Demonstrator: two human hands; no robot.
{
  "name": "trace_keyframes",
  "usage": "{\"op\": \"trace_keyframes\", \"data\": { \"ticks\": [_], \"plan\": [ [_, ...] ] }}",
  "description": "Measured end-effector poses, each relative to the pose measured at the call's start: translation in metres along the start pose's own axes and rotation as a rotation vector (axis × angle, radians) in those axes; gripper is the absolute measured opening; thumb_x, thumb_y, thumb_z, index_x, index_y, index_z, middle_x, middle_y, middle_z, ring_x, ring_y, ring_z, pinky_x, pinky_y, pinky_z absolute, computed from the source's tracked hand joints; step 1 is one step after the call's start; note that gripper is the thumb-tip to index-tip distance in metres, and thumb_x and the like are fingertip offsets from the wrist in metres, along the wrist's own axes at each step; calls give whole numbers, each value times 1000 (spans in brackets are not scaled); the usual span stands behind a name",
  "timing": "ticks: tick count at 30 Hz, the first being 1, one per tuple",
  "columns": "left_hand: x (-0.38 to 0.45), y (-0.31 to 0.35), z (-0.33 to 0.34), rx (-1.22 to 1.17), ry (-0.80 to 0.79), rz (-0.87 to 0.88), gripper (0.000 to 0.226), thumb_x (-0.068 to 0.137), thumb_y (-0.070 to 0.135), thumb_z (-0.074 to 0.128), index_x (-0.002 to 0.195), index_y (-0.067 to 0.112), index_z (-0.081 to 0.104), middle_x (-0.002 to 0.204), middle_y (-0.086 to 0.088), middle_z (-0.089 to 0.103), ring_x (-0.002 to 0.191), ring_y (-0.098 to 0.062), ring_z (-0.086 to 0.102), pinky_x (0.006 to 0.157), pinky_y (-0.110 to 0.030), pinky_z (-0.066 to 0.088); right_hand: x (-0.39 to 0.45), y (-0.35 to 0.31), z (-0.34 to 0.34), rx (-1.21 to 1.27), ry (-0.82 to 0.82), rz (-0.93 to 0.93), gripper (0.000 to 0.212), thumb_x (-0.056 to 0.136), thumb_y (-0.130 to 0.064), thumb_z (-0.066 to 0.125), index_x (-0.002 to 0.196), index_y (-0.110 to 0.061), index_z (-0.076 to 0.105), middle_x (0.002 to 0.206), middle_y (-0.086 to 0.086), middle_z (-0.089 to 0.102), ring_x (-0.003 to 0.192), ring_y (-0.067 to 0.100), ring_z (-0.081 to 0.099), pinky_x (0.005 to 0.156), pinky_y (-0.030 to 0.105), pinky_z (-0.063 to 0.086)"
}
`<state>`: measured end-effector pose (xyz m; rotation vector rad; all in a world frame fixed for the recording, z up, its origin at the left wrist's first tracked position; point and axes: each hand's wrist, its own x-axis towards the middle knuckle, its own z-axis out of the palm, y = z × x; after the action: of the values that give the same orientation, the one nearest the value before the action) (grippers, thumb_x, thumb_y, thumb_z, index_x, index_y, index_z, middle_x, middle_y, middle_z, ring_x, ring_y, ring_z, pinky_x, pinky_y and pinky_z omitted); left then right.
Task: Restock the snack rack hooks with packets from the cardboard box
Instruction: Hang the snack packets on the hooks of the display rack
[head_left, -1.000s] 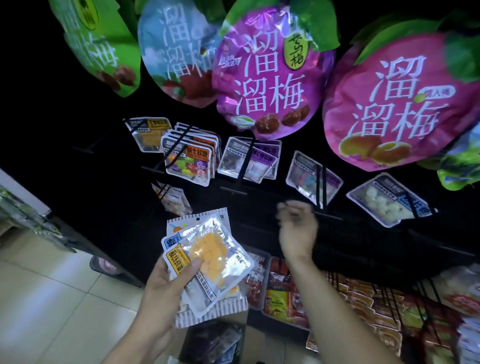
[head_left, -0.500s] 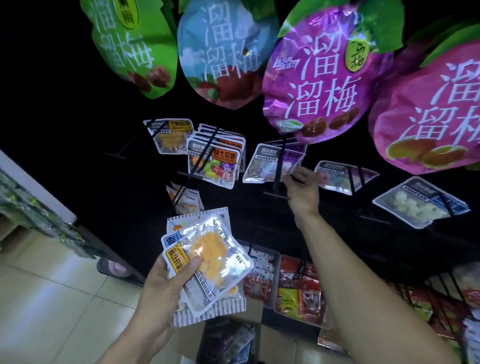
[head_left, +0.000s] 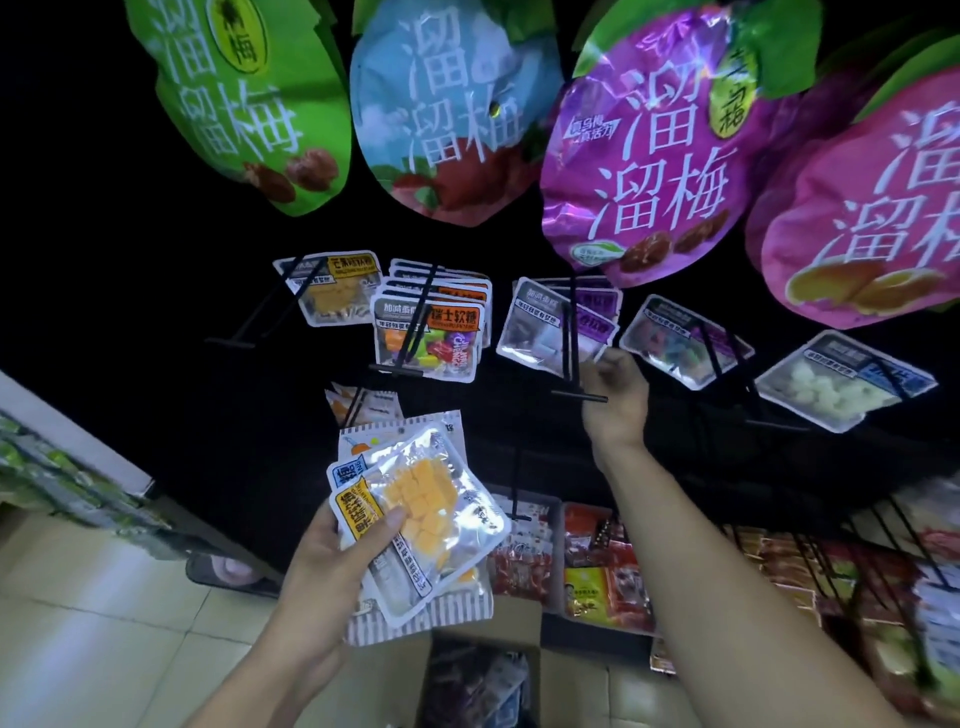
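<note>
Holding a fanned stack of clear mango-cube packets below the black wire hook, the left hand could spill them while the right hand's curled fingers apparently pinch that hook's purple-labelled packet, the cardboard box lying beneath.

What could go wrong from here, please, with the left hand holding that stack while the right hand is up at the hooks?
The left hand grips several fanned mango packets with little more than a thumb; the loose top one could slide off. The right hand pinches at the purple-labelled packets on their hook and might pull one off its end.
</note>
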<state>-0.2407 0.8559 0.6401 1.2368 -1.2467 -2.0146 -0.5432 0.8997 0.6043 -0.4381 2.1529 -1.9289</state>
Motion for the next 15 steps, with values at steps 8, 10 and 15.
{"op": "trace_keyframes", "data": {
  "ticks": [8,10,15],
  "plan": [
    [12,-7,2,9,-81,-59,37,81,28,77,117,30,69,110,-1,81,95,-20,80,89,-47,56,4,-5,-11,-17,176,4,7,101,-21,64,104,-22,70,114,3,73,115,12,65,102,25,49],
    [13,-9,3,-8,-102,-69,47,77,29,78,122,28,68,115,-6,80,103,-30,78,98,-57,56,3,-8,-13,-22,141,19,16,101,-13,63,115,-12,69,110,-1,71,109,9,65,100,21,48],
    [17,-17,15,-31,-132,-57,49,76,25,78,123,23,67,114,-8,80,103,-30,78,97,-53,57,-46,-12,-20,-17,56,109,18,100,-13,63,117,-16,68,104,-5,71,94,8,69,90,30,56]
  ]
}}
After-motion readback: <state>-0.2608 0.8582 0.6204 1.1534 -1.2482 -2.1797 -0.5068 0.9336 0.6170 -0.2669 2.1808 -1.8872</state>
